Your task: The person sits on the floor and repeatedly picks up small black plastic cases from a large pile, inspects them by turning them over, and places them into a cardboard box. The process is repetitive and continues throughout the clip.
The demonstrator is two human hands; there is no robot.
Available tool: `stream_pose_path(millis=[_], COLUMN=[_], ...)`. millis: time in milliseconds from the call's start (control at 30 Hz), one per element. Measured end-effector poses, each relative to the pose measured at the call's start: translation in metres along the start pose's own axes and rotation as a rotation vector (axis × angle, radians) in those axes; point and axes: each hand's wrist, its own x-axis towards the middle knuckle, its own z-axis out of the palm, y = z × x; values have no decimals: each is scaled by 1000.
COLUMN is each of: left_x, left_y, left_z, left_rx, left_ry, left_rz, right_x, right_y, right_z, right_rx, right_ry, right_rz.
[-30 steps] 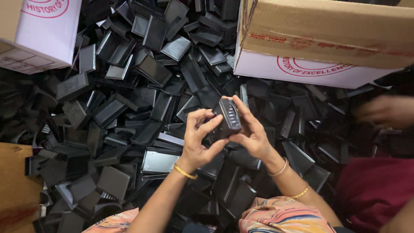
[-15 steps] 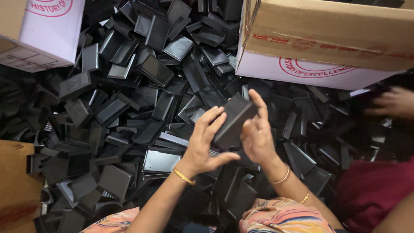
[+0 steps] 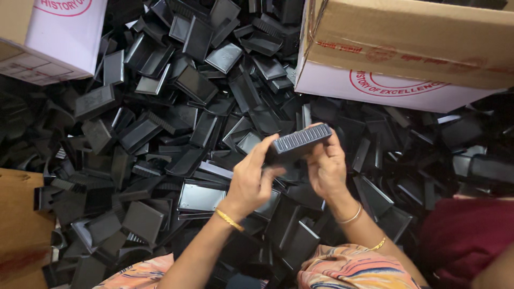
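Item: black ribbed plastic part, rectangular, held above a heap of like pieces. Now it lies nearly level with its grooved long edge turned up toward the camera; a second ago it stood more upright with a lighter-marked face showing, and half a second ago it was tilted with a plain dark face outward. The part has been rotated in the hands, which suggests it is being looked over side by side.

Left hand: grip closed lightly on the near left end of the part, fingers curled beneath, thumb up at its edge. Gold bangle on the wrist. The hand sits lower than a second ago.

Right hand: grip closed on the right end, fingertips wrapped over the far edge, palm behind the part. Thin bracelet on the wrist. It has shifted a little rightward.

Surroundings: pile of black plastic parts, loose and overlapping, covering the whole middle of the view; unchanged. White cardboard box at upper left; larger brown-and-white cardboard box at upper right, resting on the pile. Brown cardboard at the lower left edge. Patterned garment along the bottom. Another person's dark red sleeve at lower right; their hand, seen earlier at the right edge, is no longer in view.
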Motion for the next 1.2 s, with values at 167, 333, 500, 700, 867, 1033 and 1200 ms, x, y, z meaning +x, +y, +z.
stream_pose_path(millis=[167,333,500,700,867,1033,1200], left_x=[5,33,88,122,123,115,115], left_y=[-4,-42,-134,-239,-258,-225,-217], left_z=[1,-27,-21,42,45,7,14], left_rx=[52,-260,45,595,512,385,1193], left_ry=[78,23,305,160,39,181,144], left_rz=[-2,-23,-283,-510,-808,-613,104], right_x=[-8,44,110,92,88,78,59], right_y=[-4,-118,-157,27,65,43,43], right_z=[16,37,39,46,24,-7,2], right_rx=[-190,-1099,-1832,-1799,-1988,-1520,-1604], right_ry=[64,82,252,-301,-350,-257,-516], right_rz=[-129,-937,-1105,-96,-44,-108,-270])
